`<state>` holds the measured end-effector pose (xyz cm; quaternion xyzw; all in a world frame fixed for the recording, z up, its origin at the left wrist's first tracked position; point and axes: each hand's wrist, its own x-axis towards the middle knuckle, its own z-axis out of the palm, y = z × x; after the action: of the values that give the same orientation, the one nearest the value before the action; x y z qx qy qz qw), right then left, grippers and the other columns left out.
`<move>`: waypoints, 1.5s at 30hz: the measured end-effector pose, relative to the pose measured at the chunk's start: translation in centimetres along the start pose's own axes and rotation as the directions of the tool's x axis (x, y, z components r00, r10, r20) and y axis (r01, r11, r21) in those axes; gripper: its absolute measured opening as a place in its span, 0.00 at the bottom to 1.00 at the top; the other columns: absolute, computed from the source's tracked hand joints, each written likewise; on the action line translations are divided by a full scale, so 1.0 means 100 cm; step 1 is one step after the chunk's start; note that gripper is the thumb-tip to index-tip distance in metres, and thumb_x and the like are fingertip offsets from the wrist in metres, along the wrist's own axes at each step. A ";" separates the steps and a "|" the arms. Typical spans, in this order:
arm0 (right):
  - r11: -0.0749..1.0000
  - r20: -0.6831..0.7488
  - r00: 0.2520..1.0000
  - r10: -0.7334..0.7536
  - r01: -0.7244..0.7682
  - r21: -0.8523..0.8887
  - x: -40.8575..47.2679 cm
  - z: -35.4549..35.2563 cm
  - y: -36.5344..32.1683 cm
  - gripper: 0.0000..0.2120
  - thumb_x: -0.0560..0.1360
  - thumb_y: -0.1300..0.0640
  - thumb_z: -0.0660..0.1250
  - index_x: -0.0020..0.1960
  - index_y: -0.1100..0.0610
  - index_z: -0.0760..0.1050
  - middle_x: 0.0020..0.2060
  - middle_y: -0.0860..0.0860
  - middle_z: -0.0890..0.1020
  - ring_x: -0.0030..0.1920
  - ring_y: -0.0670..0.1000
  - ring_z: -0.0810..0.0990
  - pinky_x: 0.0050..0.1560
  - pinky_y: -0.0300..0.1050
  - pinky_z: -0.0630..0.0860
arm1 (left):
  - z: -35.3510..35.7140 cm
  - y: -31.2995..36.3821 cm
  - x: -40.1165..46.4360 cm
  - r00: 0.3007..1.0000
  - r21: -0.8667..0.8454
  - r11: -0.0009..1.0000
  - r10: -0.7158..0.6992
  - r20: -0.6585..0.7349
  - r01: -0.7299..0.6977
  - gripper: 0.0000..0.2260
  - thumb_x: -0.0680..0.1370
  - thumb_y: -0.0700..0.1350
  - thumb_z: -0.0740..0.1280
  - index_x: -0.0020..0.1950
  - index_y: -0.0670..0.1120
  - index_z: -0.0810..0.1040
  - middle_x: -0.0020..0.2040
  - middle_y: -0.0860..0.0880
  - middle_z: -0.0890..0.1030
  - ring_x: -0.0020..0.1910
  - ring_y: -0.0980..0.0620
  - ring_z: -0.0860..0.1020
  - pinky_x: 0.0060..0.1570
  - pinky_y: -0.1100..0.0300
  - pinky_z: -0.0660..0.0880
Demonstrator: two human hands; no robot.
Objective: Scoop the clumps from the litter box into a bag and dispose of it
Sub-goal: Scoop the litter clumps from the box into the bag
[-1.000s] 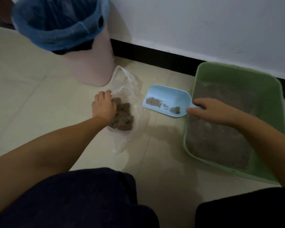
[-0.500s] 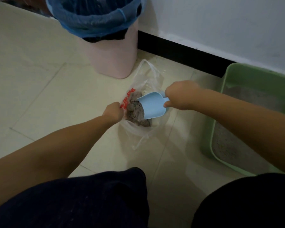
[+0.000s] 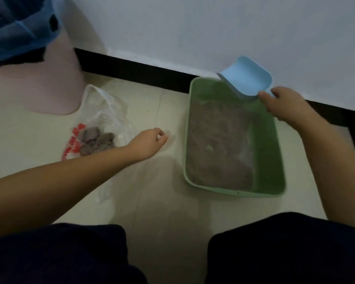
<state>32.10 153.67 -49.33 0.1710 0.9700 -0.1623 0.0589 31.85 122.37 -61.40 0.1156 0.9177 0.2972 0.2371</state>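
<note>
Two hands: right hand (image 3: 283, 103) grips scoop (image 3: 247, 77) over litter box (image 3: 275, 152) (left hand (image 3: 150, 140) loosely curled, empty)

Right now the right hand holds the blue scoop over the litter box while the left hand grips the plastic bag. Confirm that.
Not quite. The head view shows the left hand holding nothing, hovering between the plastic bag and the litter box. The rest stands: the right hand holds the blue scoop over the litter box.
</note>
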 end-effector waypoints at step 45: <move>0.301 0.686 0.717 -0.122 -0.632 0.714 -0.034 0.181 -0.150 0.08 0.82 0.59 0.51 0.48 0.58 0.66 0.29 0.52 0.62 0.27 0.48 0.62 0.26 0.40 0.64 | -0.054 -0.036 -0.112 0.865 -0.115 0.861 -0.476 0.159 0.495 0.11 0.80 0.40 0.58 0.41 0.44 0.76 0.35 0.48 0.76 0.30 0.52 0.75 0.32 0.62 0.73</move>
<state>31.04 133.22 -61.39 0.2730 0.5714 -0.7141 0.2984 38.52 112.89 -55.64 -0.1197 0.8751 0.2887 0.3695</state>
